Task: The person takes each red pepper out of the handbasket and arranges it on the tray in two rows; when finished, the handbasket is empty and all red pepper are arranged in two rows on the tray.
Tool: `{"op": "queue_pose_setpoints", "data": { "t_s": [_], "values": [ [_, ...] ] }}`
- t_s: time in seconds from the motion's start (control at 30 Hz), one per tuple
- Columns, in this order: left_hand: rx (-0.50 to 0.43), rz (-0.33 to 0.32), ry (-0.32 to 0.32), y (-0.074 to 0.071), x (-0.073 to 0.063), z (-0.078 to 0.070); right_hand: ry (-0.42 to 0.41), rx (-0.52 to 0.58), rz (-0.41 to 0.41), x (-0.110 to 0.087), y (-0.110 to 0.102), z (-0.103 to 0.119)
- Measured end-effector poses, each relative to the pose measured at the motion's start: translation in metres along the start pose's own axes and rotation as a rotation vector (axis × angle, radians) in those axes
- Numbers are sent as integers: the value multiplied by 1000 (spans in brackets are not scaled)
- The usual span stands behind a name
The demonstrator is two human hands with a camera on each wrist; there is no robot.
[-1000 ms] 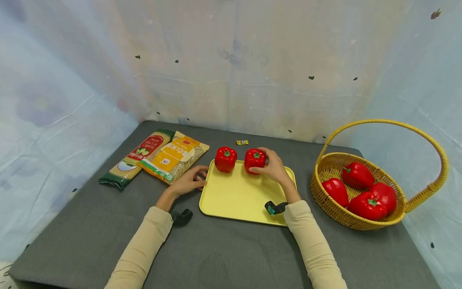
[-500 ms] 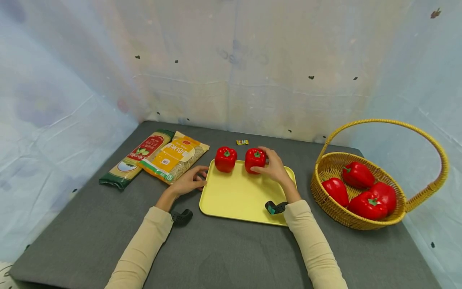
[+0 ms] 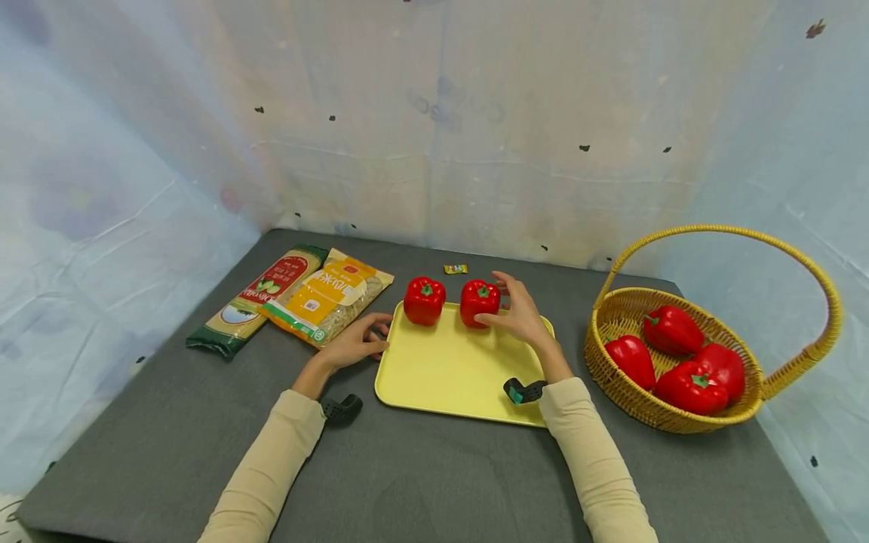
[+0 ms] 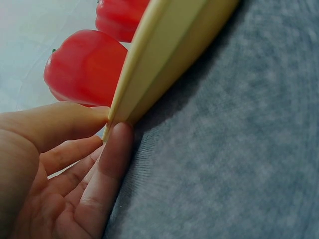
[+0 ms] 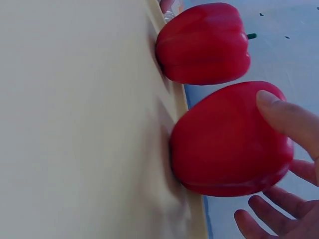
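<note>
At the left edge of the yellow tray [image 3: 441,377], my left hand [image 3: 349,345] pinches the rim. The left wrist view shows thumb and fingers on either side of that rim [image 4: 122,99]. Two red bell peppers stand upright along the tray's far side, a left one [image 3: 424,303] and a right one [image 3: 477,308]. My right hand [image 3: 519,313] is spread beside the right pepper. In the right wrist view its thumb [image 5: 286,114] lies against or just over this pepper [image 5: 229,144], while the other fingers are apart from it.
A wicker basket [image 3: 611,377] with a tall handle and several red bell peppers stands on the right. Two food packages, one yellow and clear [image 3: 326,298] and one green and tan [image 3: 261,294], lie at left. A small yellow wrapped piece [image 3: 455,268] lies behind the tray.
My right hand's fingers have loosened from the right pepper and the hand has shifted slightly right. That pepper stays on the tray. My left hand remains at the rim.
</note>
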State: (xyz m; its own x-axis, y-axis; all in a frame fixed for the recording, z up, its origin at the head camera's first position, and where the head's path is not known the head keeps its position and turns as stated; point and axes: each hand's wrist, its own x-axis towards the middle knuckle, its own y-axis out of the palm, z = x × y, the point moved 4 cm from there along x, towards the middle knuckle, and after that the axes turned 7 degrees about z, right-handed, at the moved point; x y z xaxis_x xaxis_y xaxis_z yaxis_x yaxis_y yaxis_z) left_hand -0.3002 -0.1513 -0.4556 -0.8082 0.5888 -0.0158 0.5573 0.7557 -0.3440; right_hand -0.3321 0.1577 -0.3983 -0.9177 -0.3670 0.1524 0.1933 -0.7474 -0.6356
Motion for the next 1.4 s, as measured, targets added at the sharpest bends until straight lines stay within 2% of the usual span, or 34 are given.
{"op": "queue_pose_setpoints", "data": {
  "t_s": [0.23, 0.37, 0.6, 0.73, 0.87, 1.07, 1.17, 1.3, 1.4],
  "values": [
    [4, -3, -2, 0, 0, 0, -44, 37, -36, -10, -20, 7],
    [2, -3, -6, 0, 0, 2, -100, 41, -64, -19, -34, 14],
    [-14, 1, -27, 1, 1, 3, -179, 36, -104, -50, -64, 53],
    [-18, 9, -30, 3, -3, -9, -195, 1, -156, -65, -83, 62],
    [-22, 15, -41, 4, -9, -24, -215, -17, -211, -81, -101, 61],
    [-34, 21, -39, 5, -11, -25, -228, -58, -280, -103, -125, 57],
    [-25, 14, -30, 3, -5, -10, -177, -97, -263, -111, -138, 48],
    [3, 3, -16, 0, 2, 5, -32, -157, -173, -115, -160, 24],
    [14, 4, -15, 0, 2, 5, 54, -189, -117, -118, -177, 6]
  ]
}}
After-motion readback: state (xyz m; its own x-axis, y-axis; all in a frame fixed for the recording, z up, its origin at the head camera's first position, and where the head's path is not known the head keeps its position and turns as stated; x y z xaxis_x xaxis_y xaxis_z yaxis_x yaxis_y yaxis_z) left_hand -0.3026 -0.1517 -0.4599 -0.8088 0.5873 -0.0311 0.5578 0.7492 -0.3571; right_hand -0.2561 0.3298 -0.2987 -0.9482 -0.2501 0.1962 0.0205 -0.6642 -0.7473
